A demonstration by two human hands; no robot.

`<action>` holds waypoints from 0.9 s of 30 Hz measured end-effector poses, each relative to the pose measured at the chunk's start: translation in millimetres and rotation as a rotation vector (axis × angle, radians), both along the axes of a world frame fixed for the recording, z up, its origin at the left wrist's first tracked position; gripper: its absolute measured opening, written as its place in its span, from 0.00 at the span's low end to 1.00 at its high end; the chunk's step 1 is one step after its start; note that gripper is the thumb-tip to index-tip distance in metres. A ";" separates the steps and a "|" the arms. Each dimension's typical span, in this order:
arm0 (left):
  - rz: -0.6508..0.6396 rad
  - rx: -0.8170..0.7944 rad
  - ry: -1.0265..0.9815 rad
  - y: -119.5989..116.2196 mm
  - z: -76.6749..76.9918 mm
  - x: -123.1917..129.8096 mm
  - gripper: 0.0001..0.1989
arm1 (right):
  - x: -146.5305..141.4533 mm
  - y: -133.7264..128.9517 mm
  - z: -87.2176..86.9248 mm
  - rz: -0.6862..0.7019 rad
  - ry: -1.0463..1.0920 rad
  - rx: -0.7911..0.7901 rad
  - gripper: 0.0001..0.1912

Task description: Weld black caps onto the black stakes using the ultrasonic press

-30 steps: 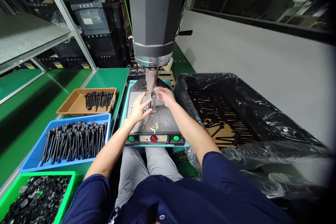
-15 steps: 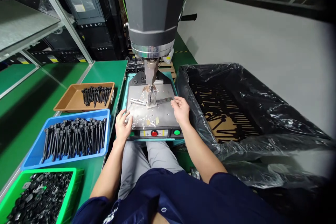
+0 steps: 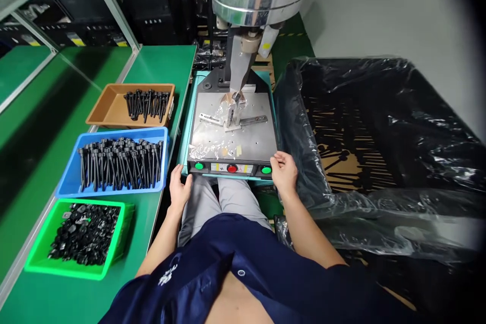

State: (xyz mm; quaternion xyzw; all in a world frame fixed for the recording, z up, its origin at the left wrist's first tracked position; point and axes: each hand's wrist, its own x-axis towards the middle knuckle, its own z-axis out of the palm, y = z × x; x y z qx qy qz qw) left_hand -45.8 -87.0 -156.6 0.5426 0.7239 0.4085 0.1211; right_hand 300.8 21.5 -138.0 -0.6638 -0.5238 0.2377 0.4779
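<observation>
My left hand point(image 3: 179, 188) is beside the front left corner of the press base, fingers apart and empty, close to the left green button point(image 3: 199, 166). At the front right corner is my right hand point(image 3: 285, 174), its fingers loosely bent with a small gap to the thumb and no object visible in them. It is close to the right green button point(image 3: 266, 170). On the metal base plate point(image 3: 216, 144) stands a small fixture point(image 3: 232, 117) holding a dark-headed part point(image 3: 236, 96), directly under the tapered press tool point(image 3: 240, 63). A red button point(image 3: 231, 168) lies between the green ones.
On the left are a brown tray point(image 3: 110, 106) and a blue tray point(image 3: 72, 177) of black screw-like parts, plus a green bin point(image 3: 38, 258) of small black pieces. On the right, a box lined with black plastic point(image 3: 309, 147) holds rows of long black parts.
Both hands have come back towards me from the plate to the front corners of the base. My view has tilted downward. The part stays in the fixture.
</observation>
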 end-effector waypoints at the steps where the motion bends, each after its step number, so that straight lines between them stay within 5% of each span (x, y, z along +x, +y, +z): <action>1: 0.012 -0.027 -0.028 -0.4 -7.8 0.3 0.27 | 2.1 -6.4 -3.5 -0.003 -0.022 -0.015 0.17; 5: 0.070 -0.090 -0.147 7.0 -35.0 4.2 0.33 | -3.5 -15.8 -5.0 0.010 -0.054 0.012 0.15; 8: 0.117 -0.070 -0.178 17.6 -41.2 7.0 0.36 | -19.0 -1.2 2.1 0.052 0.012 0.060 0.15; 13: 0.152 0.002 -0.147 46.0 -17.6 3.8 0.35 | -45.1 65.5 23.8 0.175 0.274 0.069 0.20; 19: 0.057 0.049 -0.126 94.2 21.8 3.6 0.33 | -72.3 152.8 76.8 0.354 0.490 0.073 0.25; 27: 0.004 0.022 -0.066 115.8 30.9 23.1 0.34 | -107.4 200.4 125.4 0.327 0.633 -0.069 0.19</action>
